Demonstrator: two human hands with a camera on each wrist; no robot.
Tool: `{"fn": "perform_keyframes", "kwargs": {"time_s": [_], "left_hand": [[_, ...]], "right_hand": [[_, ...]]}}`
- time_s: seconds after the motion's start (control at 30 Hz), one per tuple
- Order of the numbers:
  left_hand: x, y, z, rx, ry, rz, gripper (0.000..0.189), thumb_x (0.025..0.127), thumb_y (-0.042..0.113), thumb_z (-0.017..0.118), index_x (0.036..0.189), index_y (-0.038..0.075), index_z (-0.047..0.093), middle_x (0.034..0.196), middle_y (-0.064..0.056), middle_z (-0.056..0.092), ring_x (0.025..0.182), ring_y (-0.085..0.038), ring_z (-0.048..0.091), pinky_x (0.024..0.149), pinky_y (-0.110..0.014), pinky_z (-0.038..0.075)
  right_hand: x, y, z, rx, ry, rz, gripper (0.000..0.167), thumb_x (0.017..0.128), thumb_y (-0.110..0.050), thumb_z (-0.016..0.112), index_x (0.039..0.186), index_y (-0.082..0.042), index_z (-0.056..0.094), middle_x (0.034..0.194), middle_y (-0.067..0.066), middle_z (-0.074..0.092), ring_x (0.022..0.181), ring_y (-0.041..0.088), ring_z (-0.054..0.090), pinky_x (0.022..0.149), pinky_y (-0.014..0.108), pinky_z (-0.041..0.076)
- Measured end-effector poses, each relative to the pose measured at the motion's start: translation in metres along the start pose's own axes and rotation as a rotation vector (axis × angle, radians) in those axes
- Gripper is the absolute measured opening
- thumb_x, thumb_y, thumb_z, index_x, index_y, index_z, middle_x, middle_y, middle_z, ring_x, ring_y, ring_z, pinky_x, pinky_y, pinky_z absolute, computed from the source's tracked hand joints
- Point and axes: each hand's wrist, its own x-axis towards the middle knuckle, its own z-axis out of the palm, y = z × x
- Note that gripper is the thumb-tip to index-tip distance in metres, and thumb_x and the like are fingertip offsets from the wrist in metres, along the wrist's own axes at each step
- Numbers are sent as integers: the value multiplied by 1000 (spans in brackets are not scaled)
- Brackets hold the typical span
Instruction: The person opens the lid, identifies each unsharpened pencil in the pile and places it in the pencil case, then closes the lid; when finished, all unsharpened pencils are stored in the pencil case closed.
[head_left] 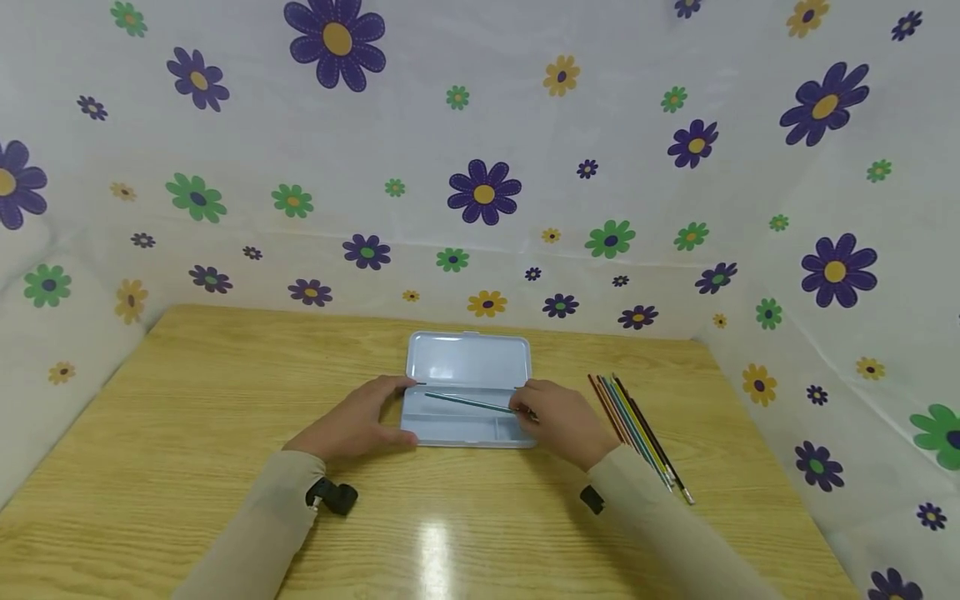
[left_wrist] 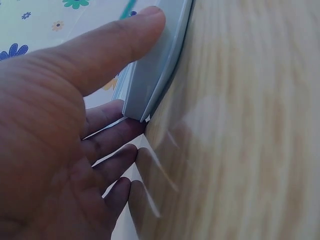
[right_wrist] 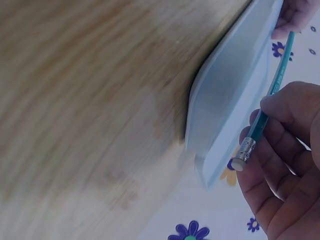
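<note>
A pale blue pencil case lies on the table with its lid folded back and its compartments facing up. My left hand rests at the case's left end, thumb by the front corner and fingers toward the hinge. In the left wrist view its thumb and fingers are nearly straight against the case. My right hand pinches a green pencil near its eraser end, over the case's right side. The pencil slants across the back compartment, its other end pointing left. Whether it touches the case floor I cannot tell.
Several pencils lie in a loose bundle on the wooden table, right of the case and beside my right forearm. A white sheet with printed flowers rises behind the table and along its sides.
</note>
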Motion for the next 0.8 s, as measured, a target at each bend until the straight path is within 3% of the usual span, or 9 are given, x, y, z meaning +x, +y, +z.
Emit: {"fn": "perform_keyframes", "kwargs": {"time_s": [0.37,0.8], "left_hand": [[0,1,-1,29,1,4,95,81,53,85,157,16,41,163,-12,38,151,-37,33,123,-57,28],[2,1,-1,18,1,-8,95,80,54,86,155,16,43,162,-10,40,151,-35,34,123,-56,29]], "right_hand": [[24,-14,12,-20,-63,-11,7,98,-16,72,104,-17,77,99,-5,72,91,11,68,83,31,60],[31,-11,17,21,-97,13,11,98,-15,72,104,-17,81,98,-5,74,89,10,69,86,30,60]]}}
